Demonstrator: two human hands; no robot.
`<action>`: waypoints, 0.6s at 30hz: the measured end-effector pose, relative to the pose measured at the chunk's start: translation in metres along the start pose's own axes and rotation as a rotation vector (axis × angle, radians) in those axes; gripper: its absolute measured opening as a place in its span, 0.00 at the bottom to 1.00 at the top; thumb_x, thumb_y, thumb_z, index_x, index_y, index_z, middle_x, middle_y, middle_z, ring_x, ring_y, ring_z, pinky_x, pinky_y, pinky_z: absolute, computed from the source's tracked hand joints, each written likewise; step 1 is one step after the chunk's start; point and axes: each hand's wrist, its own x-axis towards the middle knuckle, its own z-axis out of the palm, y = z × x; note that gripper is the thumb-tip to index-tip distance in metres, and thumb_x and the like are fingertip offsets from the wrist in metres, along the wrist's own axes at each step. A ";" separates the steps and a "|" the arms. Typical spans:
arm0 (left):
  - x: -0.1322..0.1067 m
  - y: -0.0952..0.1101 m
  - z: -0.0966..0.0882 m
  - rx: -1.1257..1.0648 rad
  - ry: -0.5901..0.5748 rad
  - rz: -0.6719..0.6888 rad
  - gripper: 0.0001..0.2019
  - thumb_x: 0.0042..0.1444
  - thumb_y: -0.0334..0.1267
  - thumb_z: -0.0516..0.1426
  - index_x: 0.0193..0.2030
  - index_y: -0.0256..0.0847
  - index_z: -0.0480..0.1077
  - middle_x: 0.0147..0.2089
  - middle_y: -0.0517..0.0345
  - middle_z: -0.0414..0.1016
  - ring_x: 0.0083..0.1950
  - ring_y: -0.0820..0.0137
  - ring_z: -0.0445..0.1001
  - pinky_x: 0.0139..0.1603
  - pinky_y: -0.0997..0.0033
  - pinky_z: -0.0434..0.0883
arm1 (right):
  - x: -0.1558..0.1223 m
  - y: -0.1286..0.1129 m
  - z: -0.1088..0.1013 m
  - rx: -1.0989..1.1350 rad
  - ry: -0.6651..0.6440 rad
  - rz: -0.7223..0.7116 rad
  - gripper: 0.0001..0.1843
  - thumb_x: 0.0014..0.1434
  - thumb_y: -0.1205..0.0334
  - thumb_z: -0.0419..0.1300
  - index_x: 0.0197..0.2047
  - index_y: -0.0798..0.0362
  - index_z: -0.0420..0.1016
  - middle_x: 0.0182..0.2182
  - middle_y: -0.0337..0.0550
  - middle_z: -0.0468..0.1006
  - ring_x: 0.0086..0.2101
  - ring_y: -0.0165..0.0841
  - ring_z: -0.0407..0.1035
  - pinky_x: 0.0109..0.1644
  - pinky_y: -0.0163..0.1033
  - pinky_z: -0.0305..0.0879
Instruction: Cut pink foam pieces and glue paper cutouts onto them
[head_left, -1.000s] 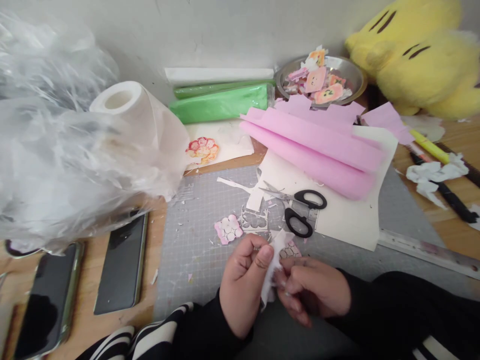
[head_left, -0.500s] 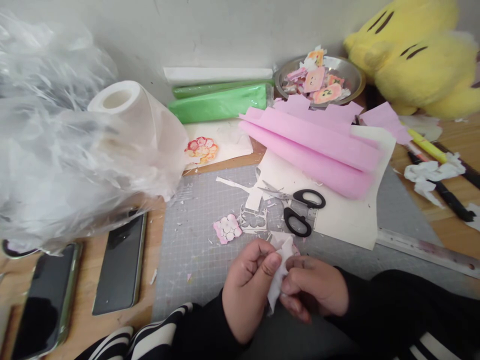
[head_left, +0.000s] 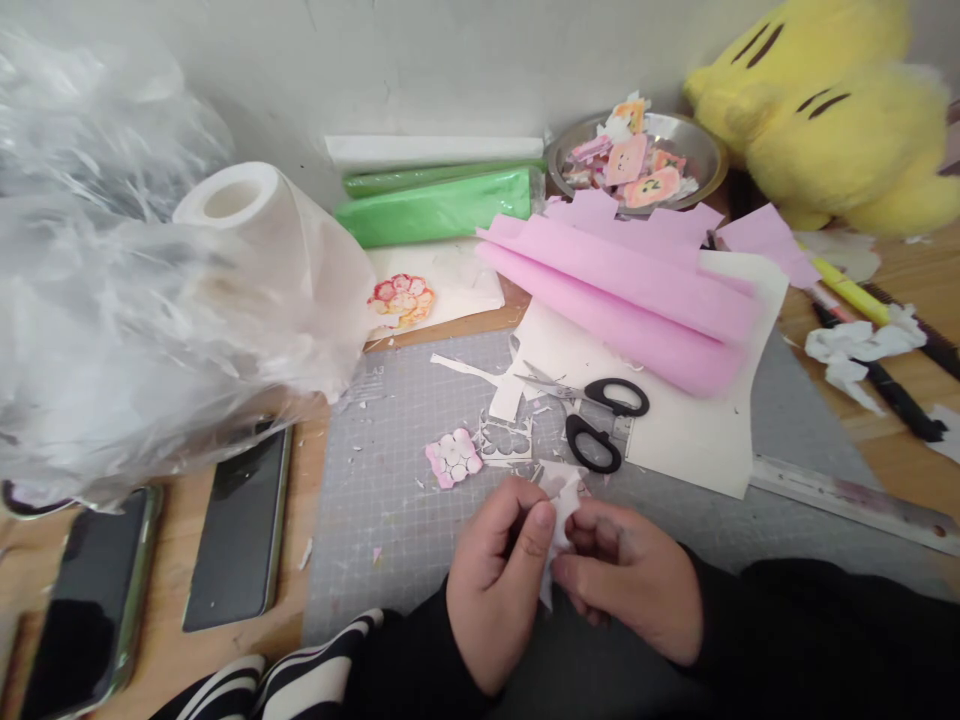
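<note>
Both hands meet low over the grey cutting mat (head_left: 390,480). My left hand (head_left: 495,575) pinches a small white paper scrap (head_left: 561,510) between thumb and fingers. My right hand (head_left: 634,575) grips the same scrap from the other side, fingers curled. A pink flower cut-out (head_left: 454,457) lies on the mat just beyond my left hand. Black-handled scissors (head_left: 600,420) lie shut on the mat just beyond my right hand, partly on a cream sheet (head_left: 690,440).
Pink folded paper (head_left: 630,290), green rolls (head_left: 442,205), a metal bowl (head_left: 705,150) of cut-outs and a yellow plush (head_left: 832,110) sit at the back. A tissue roll (head_left: 247,215) and clear plastic bag (head_left: 97,300) stand left, two phones (head_left: 240,530) below. A metal ruler (head_left: 855,495) lies right.
The hands have drawn closer together and crumpled the scrap smaller between them; the right hand has turned its back more towards me. Nothing else on the table moved.
</note>
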 end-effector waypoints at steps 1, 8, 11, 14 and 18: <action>-0.001 -0.001 0.000 0.022 -0.009 0.008 0.10 0.55 0.39 0.46 0.26 0.39 0.60 0.24 0.63 0.59 0.27 0.75 0.59 0.30 0.77 0.58 | -0.001 0.001 0.000 -0.013 -0.010 -0.018 0.05 0.38 0.66 0.53 0.21 0.55 0.57 0.10 0.27 0.60 0.12 0.19 0.54 0.14 0.25 0.51; 0.001 -0.003 0.001 0.023 -0.056 -0.065 0.09 0.55 0.41 0.46 0.27 0.40 0.59 0.23 0.64 0.57 0.25 0.76 0.57 0.28 0.77 0.57 | 0.000 0.003 0.000 -0.061 -0.050 -0.015 0.05 0.40 0.67 0.51 0.19 0.55 0.56 0.10 0.29 0.61 0.12 0.19 0.55 0.15 0.26 0.52; 0.003 -0.001 0.001 -0.064 -0.040 -0.105 0.10 0.54 0.41 0.47 0.25 0.39 0.58 0.22 0.64 0.56 0.25 0.76 0.56 0.27 0.77 0.57 | 0.001 0.000 -0.002 -0.053 -0.072 0.016 0.04 0.38 0.68 0.50 0.17 0.55 0.56 0.09 0.30 0.61 0.11 0.19 0.54 0.15 0.26 0.52; 0.005 0.001 0.001 -0.180 -0.037 -0.164 0.10 0.53 0.42 0.48 0.25 0.39 0.58 0.21 0.65 0.55 0.23 0.77 0.54 0.25 0.78 0.56 | 0.003 -0.002 -0.004 -0.017 -0.110 0.049 0.01 0.35 0.69 0.48 0.16 0.55 0.57 0.07 0.30 0.61 0.10 0.20 0.53 0.15 0.26 0.51; 0.006 0.002 0.001 -0.280 -0.009 -0.218 0.12 0.51 0.45 0.50 0.25 0.39 0.58 0.19 0.66 0.55 0.21 0.78 0.53 0.23 0.79 0.56 | 0.004 -0.006 -0.005 0.029 -0.196 0.082 0.02 0.31 0.69 0.46 0.15 0.55 0.57 0.06 0.30 0.60 0.10 0.20 0.52 0.15 0.27 0.50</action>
